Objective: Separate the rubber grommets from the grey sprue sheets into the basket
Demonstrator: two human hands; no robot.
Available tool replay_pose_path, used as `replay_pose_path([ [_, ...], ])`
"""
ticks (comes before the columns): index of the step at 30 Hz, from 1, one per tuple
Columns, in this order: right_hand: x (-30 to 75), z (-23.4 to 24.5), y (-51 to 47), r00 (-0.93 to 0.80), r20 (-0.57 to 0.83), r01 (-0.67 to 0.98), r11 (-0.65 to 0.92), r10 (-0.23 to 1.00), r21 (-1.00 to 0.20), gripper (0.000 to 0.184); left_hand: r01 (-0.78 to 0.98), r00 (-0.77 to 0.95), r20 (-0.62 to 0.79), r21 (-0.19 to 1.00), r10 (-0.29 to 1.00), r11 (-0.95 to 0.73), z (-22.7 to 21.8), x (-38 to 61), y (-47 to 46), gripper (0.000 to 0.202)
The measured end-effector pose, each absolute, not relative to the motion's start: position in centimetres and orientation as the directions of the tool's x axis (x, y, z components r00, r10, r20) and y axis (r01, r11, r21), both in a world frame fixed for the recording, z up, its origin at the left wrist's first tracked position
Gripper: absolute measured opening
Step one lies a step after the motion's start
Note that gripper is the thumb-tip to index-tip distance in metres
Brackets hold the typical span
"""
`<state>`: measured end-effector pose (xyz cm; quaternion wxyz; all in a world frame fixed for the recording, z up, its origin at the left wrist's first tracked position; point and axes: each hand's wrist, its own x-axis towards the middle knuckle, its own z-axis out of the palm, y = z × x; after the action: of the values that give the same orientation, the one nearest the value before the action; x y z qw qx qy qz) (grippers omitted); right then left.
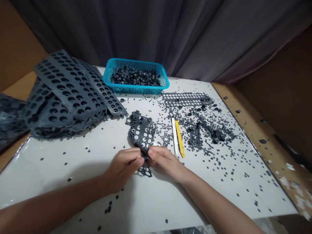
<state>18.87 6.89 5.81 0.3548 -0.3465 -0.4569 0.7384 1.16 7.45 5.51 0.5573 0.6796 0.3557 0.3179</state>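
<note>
A dark grey perforated rubber sheet (141,131) lies on the white table (60,162) in the middle, its near end pinched between both hands. My left hand (124,164) is closed on the sheet's near edge with thumb and fingers. My right hand (162,160) pinches the same edge from the right. The two hands touch each other at the fingertips. Part of the sheet shows below the hands.
A stack of large perforated rubber sheets (65,97) lies at the left. A blue basket (135,76) of small dark rings stands at the back. A yellow and white cutter (178,136), another perforated strip (186,98) and many loose punched bits (207,130) cover the right side.
</note>
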Motion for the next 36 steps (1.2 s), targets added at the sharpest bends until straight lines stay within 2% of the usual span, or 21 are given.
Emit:
replay_pose_path([
  [3,19.0,5.7,6.9,-0.537,-0.196,-0.326,-0.416,0.820,-0.849,0.041,0.114,0.462,-0.062,0.993,0.885,0.011,4.8,0.9,7.6,0.038],
  [7,19.1,5.9,7.0,-0.595,-0.215,-0.341,-0.486,0.774,-0.804,0.040,0.059,0.449,-0.090,0.996,0.889,0.071,4.6,0.8,7.5,0.037],
  [12,19.1,6.2,7.2,-0.673,-0.186,-0.419,-0.576,0.716,-0.702,0.041,-0.025,0.380,-0.239,0.963,0.893,0.268,4.6,0.9,7.5,0.028],
  [15,19.3,6.3,7.4,-0.685,-0.133,-0.471,-0.575,0.716,-0.669,0.040,-0.102,0.311,-0.338,0.917,0.888,0.385,4.6,1.0,7.6,0.022],
  [17,19.5,6.4,7.4,-0.671,-0.105,-0.498,-0.551,0.734,-0.669,0.040,-0.138,0.314,-0.350,0.903,0.883,0.407,4.6,1.0,7.6,0.020],
  [21,19.6,6.4,7.4,-0.681,-0.086,-0.495,-0.544,0.727,-0.677,0.041,-0.145,0.338,-0.270,0.931,0.901,0.334,4.2,0.7,7.4,0.021],
  [29,19.6,6.6,7.5,-0.747,-0.062,-0.496,-0.617,0.662,-0.611,0.042,-0.090,0.449,-0.004,0.995,0.894,0.049,4.1,0.3,7.3,0.036],
  [36,19.4,6.7,7.3,-0.761,-0.089,-0.486,-0.657,0.642,-0.576,0.040,-0.090,0.502,-0.027,0.992,0.864,0.084,4.7,0.3,7.5,0.033],
])
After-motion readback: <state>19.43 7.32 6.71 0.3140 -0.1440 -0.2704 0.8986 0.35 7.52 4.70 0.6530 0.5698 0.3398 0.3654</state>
